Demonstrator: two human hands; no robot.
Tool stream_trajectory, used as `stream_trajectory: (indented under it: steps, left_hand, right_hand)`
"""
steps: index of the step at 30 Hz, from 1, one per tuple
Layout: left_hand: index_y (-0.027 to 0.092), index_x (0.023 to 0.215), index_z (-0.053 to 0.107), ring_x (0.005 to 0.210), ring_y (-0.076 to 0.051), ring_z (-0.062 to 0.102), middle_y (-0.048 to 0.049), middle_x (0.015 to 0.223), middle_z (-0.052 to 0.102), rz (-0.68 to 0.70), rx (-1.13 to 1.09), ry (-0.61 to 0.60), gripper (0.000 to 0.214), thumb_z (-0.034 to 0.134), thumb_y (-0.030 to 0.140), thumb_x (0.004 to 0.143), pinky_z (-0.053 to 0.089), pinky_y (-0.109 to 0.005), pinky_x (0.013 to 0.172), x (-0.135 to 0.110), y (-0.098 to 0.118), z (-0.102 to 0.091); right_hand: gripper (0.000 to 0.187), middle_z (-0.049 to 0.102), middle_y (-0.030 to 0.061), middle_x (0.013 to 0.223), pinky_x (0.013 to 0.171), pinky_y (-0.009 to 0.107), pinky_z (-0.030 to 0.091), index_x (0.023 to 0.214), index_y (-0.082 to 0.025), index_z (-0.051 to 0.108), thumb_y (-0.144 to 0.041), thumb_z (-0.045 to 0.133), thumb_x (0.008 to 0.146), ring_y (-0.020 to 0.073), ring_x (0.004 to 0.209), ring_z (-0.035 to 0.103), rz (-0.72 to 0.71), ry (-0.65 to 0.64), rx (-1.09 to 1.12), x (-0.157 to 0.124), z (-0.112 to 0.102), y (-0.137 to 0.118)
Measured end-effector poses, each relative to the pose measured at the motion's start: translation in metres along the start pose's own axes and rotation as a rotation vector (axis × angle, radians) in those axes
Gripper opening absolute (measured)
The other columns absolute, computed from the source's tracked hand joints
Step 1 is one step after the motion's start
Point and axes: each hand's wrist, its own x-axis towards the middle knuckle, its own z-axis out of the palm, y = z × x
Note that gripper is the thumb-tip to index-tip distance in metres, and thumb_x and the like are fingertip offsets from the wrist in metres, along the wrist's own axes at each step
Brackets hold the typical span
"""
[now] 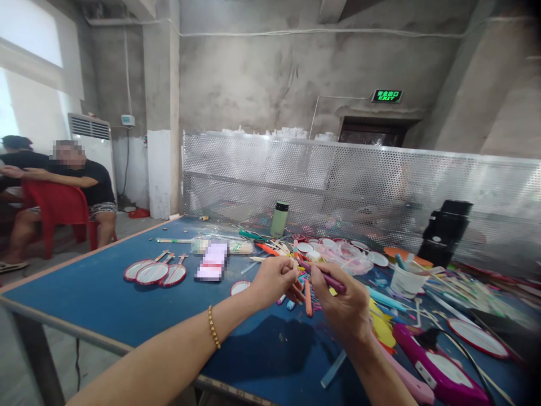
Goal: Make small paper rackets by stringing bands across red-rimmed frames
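My left hand (274,280) is closed in a pinch around the end of a thin stick whose upper tip (295,248) rises above the fingers. My right hand (341,301) is closed on a purple marker (325,277) that points left toward the left hand's fingers. Both hands hover over the blue table (105,293), above a scatter of coloured sticks and markers (307,299). A gold bracelet (213,327) sits on my left wrist.
Three small red-rimmed round fans (155,272) lie at the left. A green bottle (279,219), a white cup (404,280), a black jug (443,232) and a magenta tool (439,366) stand around. A perforated metal screen (359,186) backs the table. People sit at far left (63,186).
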Motion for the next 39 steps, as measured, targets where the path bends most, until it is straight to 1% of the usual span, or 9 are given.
stream_trajectory:
  steps: [9, 14, 18, 23, 34, 39]
  left_hand:
    - [0.019, 0.074, 0.044, 0.054, -0.018, 0.068, 0.0006, 0.062, 0.062, 0.004, 0.013, 0.009, 0.011, 0.052, 0.026, 0.077, 0.050, -0.024, 0.047, 0.0007, -0.0022, -0.0001]
    - [0.019, 0.075, 0.044, 0.054, -0.018, 0.068, -0.0001, 0.063, 0.063, 0.002, 0.009, 0.009, 0.014, 0.053, 0.029, 0.079, 0.050, -0.024, 0.047, 0.0005, -0.0020, -0.0005]
    - [0.019, 0.075, 0.044, 0.052, -0.017, 0.067, 0.0005, 0.061, 0.062, -0.004, 0.003, 0.015, 0.011, 0.052, 0.025, 0.078, 0.050, -0.023, 0.046, 0.0005, -0.0010, 0.0001]
    - [0.019, 0.074, 0.044, 0.052, -0.016, 0.067, 0.0012, 0.060, 0.061, -0.002, 0.001, 0.012, 0.009, 0.052, 0.022, 0.076, 0.049, -0.022, 0.046, 0.0001, -0.0007, 0.0004]
    - [0.018, 0.074, 0.045, 0.052, -0.017, 0.067, -0.0001, 0.062, 0.062, -0.011, -0.006, 0.013, 0.009, 0.051, 0.023, 0.080, 0.051, -0.023, 0.047, 0.0001, 0.0002, -0.0012]
    - [0.018, 0.075, 0.046, 0.052, -0.017, 0.067, -0.0011, 0.062, 0.063, -0.010, -0.008, 0.007, 0.011, 0.052, 0.025, 0.081, 0.051, -0.024, 0.047, 0.0005, -0.0021, -0.0015]
  right_hand:
    - [0.016, 0.071, 0.0003, 0.071, 0.058, 0.022, 0.049, 0.083, -0.019, 0.072, -0.026, 0.058, 0.088, 0.0120, 0.059, 0.064, -0.013, -0.011, -0.007, -0.0014, 0.0023, 0.0020]
    - [0.017, 0.073, 0.0012, 0.075, 0.060, 0.022, 0.050, 0.083, -0.019, 0.072, -0.027, 0.058, 0.088, 0.0129, 0.063, 0.066, 0.004, -0.005, -0.011, -0.0017, 0.0011, 0.0020]
    - [0.017, 0.073, 0.0011, 0.074, 0.060, 0.022, 0.049, 0.083, -0.019, 0.072, -0.027, 0.057, 0.088, 0.0127, 0.063, 0.066, 0.005, -0.008, -0.011, -0.0023, 0.0018, 0.0020]
    - [0.017, 0.069, -0.0005, 0.067, 0.056, 0.021, 0.047, 0.082, -0.020, 0.072, -0.027, 0.058, 0.088, 0.0111, 0.056, 0.062, 0.004, -0.018, -0.013, -0.0025, 0.0032, 0.0016]
    - [0.018, 0.072, 0.0001, 0.071, 0.058, 0.021, 0.049, 0.081, -0.020, 0.072, -0.028, 0.058, 0.088, 0.0120, 0.060, 0.065, 0.003, 0.005, -0.029, -0.0004, 0.0011, 0.0020]
    - [0.016, 0.074, 0.0004, 0.076, 0.062, 0.021, 0.051, 0.084, -0.020, 0.073, -0.027, 0.059, 0.088, 0.0131, 0.066, 0.068, 0.014, 0.006, -0.005, -0.0001, 0.0013, 0.0019]
